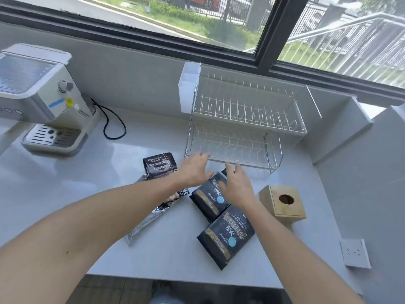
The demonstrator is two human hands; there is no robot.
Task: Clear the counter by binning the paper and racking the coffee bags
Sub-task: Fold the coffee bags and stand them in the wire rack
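Both hands reach forward with fingers straight and spread, so each grip is wide and holds nothing. The left hand (194, 170) hovers just above the far end of the upper black coffee bag (210, 198); the right hand (237, 185) lies over that same bag, though whether it touches is hard to tell. Just nearer than the right hand, a second black bag (226, 236) lies flat on the table (87, 185), overlapping the first. Under the left forearm sit a brown bag (158, 164) and a silver foil bag (149, 218). Just beyond both hands stands the empty wire rack (245, 128). No paper shows.

Risks, as I judge them: lifting the upper bag could drag the overlapping one toward the table edge; a floppy bag may snag on the rack's wires or slump through its gaps.
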